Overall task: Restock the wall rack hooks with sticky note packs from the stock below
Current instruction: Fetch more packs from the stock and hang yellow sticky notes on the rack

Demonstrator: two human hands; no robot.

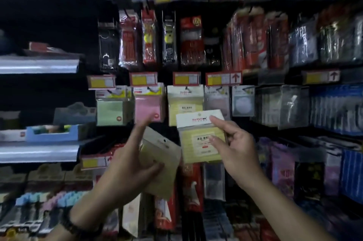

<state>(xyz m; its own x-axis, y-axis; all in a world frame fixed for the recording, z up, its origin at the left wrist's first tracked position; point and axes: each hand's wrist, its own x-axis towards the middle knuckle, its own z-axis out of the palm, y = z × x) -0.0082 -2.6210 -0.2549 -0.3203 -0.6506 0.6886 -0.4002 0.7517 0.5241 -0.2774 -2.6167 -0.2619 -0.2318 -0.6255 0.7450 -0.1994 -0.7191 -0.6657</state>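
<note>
Left of the hanging yellow pack [184,105] hang a green pack [111,111] and a pink pack [149,107]. Below and left of it, the left hand [125,164] grips a tilted pale pack [161,154], forefinger raised. Just below it, overlapping its lower right corner, the right hand [235,148] pinches a single yellow pack [198,136] upright by its right edge.

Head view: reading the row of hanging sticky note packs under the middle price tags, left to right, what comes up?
green pack → pink pack → yellow pack → greyish pack → pack with a white round pad
</note>
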